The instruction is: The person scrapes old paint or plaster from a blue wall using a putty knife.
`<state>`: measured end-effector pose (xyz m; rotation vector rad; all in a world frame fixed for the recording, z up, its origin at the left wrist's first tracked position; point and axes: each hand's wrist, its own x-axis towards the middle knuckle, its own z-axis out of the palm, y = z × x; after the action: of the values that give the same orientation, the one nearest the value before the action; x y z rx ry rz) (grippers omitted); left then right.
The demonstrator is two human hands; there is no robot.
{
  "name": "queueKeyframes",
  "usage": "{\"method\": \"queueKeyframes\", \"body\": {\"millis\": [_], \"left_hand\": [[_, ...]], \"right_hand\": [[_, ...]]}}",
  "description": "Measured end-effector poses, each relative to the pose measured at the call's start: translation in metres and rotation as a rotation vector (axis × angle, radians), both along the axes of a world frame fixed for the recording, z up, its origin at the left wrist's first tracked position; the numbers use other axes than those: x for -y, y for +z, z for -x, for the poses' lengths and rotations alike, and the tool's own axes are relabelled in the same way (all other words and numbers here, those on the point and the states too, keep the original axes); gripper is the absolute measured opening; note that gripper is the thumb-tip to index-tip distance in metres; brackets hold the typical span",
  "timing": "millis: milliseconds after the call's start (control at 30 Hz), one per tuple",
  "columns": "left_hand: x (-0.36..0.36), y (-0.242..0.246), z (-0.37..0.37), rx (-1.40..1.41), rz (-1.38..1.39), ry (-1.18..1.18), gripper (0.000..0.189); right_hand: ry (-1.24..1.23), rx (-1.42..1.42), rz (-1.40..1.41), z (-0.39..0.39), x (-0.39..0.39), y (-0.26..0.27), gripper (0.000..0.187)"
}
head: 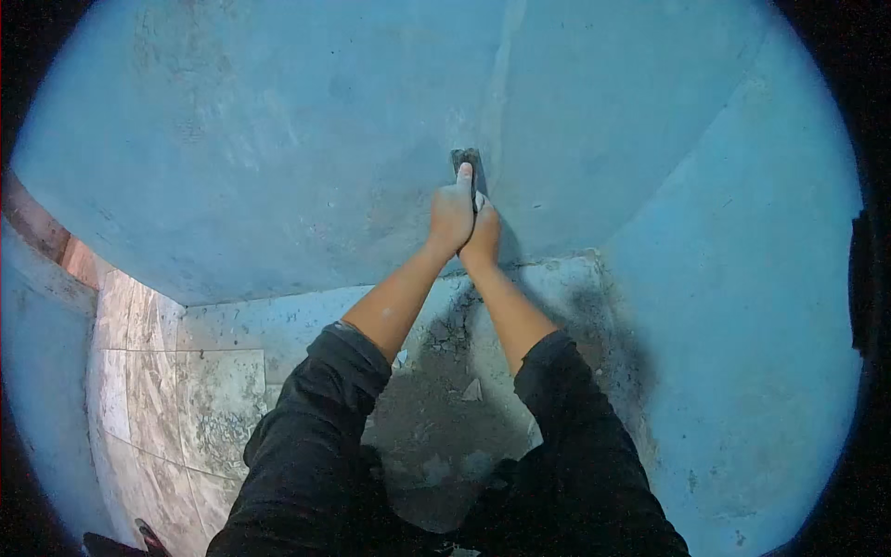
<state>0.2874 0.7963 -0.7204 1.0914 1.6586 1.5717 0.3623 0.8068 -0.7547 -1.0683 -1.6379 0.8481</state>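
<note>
Both of my hands are together around a dark, flat hand tool (475,161), which looks like a scraper. Its squared end lies against or close to the blue painted wall (334,174); contact cannot be told. My left hand (451,217) grips it from the left, with the thumb stretched up along its face. Close against it, my right hand (487,233) wraps the lower part from the right. The handle is hidden by my fingers. Just right of the tool, a pale vertical streak (498,104) runs up the wall.
A second blue wall (738,292) meets the first at a corner on the right. Below lies a dirty floor with a broken fragment (473,390) and a crumbling patch (449,327). Floor tiles (150,397) extend left towards an opening (83,261). A dark object (860,282) shows at the right rim.
</note>
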Motion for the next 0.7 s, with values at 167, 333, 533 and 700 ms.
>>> {"method": "queueKeyframes", "body": {"millis": [167, 333, 533, 700], "left_hand": [[0.015, -0.074, 0.016, -0.176, 0.148, 0.038, 0.080], [0.005, 0.012, 0.006, -0.302, 0.189, -0.002, 0.073], [0.003, -0.033, -0.006, -0.370, 0.232, 0.009, 0.076], [-0.003, -0.012, 0.008, -0.384, 0.313, 0.001, 0.077]], "right_hand": [[-0.075, 0.007, 0.206, 0.024, 0.023, -0.080, 0.026], [0.124, -0.678, 0.387, 0.026, -0.017, -0.054, 0.025], [-0.024, -0.341, 0.238, 0.001, -0.024, -0.134, 0.027], [0.111, -0.417, 0.299, 0.023, -0.016, -0.092, 0.029]]}}
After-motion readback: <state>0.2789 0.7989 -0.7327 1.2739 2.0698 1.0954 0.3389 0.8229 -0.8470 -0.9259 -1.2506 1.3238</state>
